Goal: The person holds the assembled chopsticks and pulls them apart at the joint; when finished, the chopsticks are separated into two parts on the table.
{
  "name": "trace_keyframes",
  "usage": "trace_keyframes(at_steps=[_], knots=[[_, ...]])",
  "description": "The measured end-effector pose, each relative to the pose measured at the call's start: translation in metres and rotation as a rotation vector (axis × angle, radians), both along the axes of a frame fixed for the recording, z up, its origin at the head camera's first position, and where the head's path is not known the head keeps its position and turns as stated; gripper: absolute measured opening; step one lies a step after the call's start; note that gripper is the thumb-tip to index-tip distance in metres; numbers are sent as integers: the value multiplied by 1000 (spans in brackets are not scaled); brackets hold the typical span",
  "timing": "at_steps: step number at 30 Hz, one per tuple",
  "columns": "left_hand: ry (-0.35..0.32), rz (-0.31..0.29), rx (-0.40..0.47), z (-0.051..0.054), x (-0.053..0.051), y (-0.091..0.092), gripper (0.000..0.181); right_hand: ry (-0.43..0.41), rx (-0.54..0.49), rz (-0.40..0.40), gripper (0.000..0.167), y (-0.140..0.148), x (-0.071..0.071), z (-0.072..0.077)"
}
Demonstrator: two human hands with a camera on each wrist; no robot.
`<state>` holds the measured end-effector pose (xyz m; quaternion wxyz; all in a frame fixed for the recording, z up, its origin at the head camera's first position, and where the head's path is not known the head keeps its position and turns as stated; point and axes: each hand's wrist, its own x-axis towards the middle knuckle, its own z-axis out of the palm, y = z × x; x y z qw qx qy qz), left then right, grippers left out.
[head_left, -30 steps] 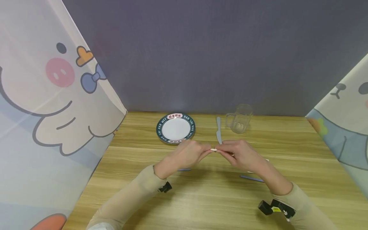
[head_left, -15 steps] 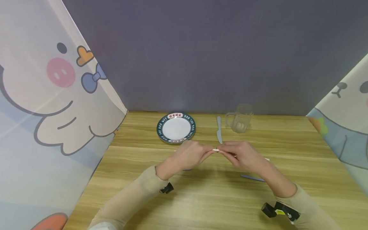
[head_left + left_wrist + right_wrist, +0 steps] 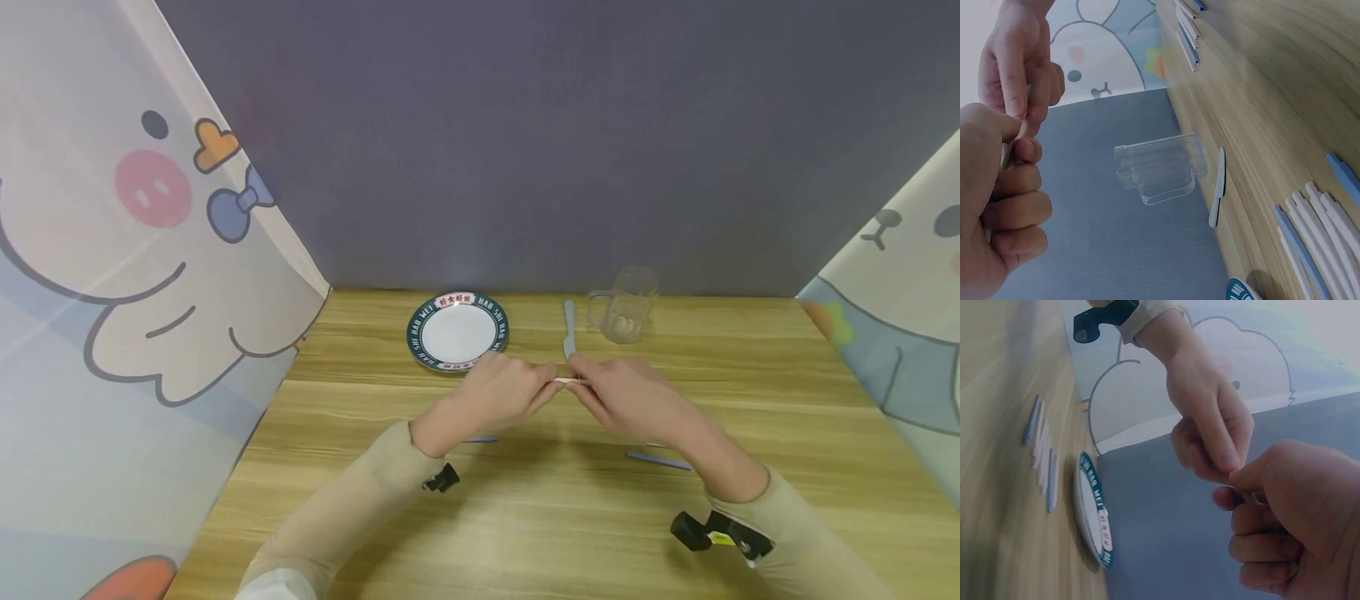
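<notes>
A thin white piece, perhaps a stick, spans the small gap between my two hands above the middle of the table. My left hand pinches one end between thumb and index finger, its other fingers curled in. The opposite end is pinched by my right hand in the same way. Most of the piece is hidden by the fingers, even in both wrist views. White and blue sticks lie on the table below: one group on the left side, another on the right.
Beyond the hands are a green-rimmed white plate, a pale grey-blue knife and a clear handled mug. A dark wall closes the back of the wooden table. Printed cloths hang on both sides.
Both hands have shifted slightly away from the body, still together. The right hand has turned a little, and a slightly longer part of the white piece shows between the fingers.
</notes>
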<state>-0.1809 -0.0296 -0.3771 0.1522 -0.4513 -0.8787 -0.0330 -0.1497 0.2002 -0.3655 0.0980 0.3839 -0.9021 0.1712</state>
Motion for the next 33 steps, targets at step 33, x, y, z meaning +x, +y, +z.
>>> trace_keyframes(at_steps=[33], knots=[[-113,-69,23,2,2,-10,31,-27,-52,130,16,7,-9,-5]])
